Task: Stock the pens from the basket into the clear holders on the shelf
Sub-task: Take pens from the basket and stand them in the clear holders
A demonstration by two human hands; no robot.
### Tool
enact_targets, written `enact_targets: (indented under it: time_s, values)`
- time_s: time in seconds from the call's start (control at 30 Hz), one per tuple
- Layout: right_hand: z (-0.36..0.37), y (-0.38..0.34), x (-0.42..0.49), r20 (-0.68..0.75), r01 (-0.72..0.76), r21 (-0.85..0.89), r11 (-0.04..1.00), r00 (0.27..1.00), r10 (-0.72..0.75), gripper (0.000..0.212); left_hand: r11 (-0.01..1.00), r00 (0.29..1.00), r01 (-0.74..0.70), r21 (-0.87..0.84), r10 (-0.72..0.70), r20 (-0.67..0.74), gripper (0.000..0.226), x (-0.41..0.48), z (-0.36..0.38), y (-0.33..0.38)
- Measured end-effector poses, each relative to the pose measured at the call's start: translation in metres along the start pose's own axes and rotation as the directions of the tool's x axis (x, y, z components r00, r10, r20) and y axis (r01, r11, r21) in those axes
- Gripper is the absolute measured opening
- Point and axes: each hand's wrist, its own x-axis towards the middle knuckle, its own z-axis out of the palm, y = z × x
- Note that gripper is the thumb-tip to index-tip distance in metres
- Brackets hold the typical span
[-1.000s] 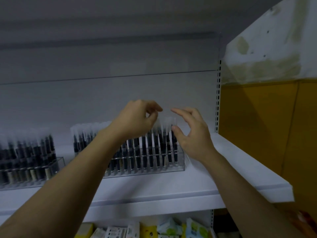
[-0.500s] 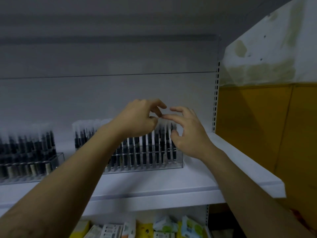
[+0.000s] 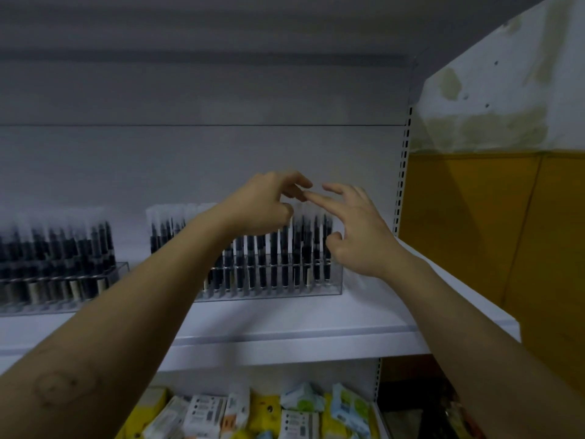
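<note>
A clear holder on the white shelf is packed with upright dark pens that have pale translucent caps. My left hand hovers over the tops of the pens at the holder's right part, fingers curled. Blur hides whether it pinches a cap. My right hand is just to its right, fingers spread and straight, its index fingertip meeting my left fingertips above the caps. A second clear holder full of the same pens stands at the left. No basket shows.
The shelf ends at the right by a perforated upright and a yellow-and-white wall. Bare shelf lies in front of the holders. A lower shelf holds several coloured packets.
My right index finger has stretched left until it touches my left fingertips. Both hands stay over the right end of the middle holder, and the view has tilted slightly.
</note>
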Motion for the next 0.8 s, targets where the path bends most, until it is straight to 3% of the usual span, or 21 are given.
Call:
enact_targets:
  time_s: [0.47, 0.6, 0.8]
  values:
    - [-0.025, -0.042, -0.003, 0.043, 0.027, -0.075, 0.997, 0.999, -0.024, 0.076, 0.977, 0.993, -0.039, 0.208, 0.060, -0.099, 0.056, -0.052, -0.015, 0.004]
    - [-0.016, -0.074, -0.011, 0.059, 0.074, -0.077, 0.994, 0.996, -0.070, 0.079, 0.965, 0.987, -0.001, 0.264, 0.044, -0.157, 0.060, -0.094, -0.028, -0.003]
    - [0.029, -0.133, -0.044, 0.139, 0.206, 0.052, 0.977, 0.968, -0.211, 0.075, 0.946, 0.980, 0.111, 0.306, -0.053, -0.191, 0.062, -0.184, -0.038, -0.037]
